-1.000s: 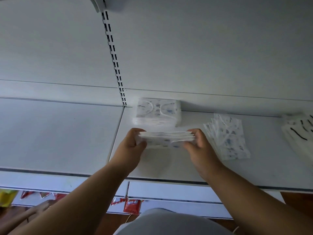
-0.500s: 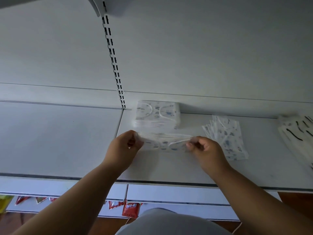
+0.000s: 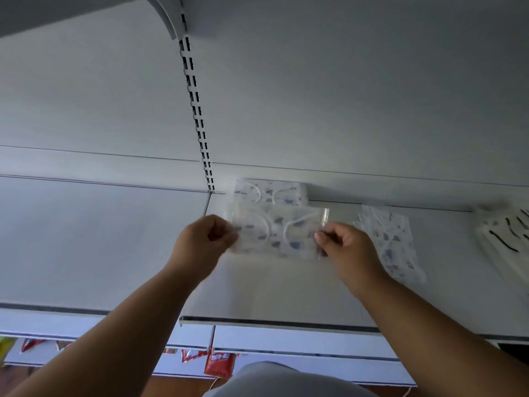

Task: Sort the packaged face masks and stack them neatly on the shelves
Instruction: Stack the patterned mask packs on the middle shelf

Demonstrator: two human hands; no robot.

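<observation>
Both hands hold one packaged face mask [image 3: 279,232] flat above the white shelf [image 3: 286,293], its printed side with blue shapes and white ear loops facing up. The left hand [image 3: 204,242] has its grip closed on the packet's left edge, fingers curled round it; the right hand [image 3: 345,249] pinches the right edge between thumb and fingertips — the clear wrapper sticks out a little past them. The packet is blurred, so its finer detail cannot be read. Just behind it, against the back panel of the shelf, sits a neat stack of the same masks [image 3: 270,193], partly hidden by the held packet. To the right of the right hand lies a loose, fanned pile of more blue-patterned masks [image 3: 392,242], and near the right edge of the shelf a separate bunch of white masks with black marks [image 3: 503,236]. A slotted upright rail [image 3: 197,110] runs up the back wall. Below the shelf edge, red sachets [image 3: 219,365] hang on a lower level.
</observation>
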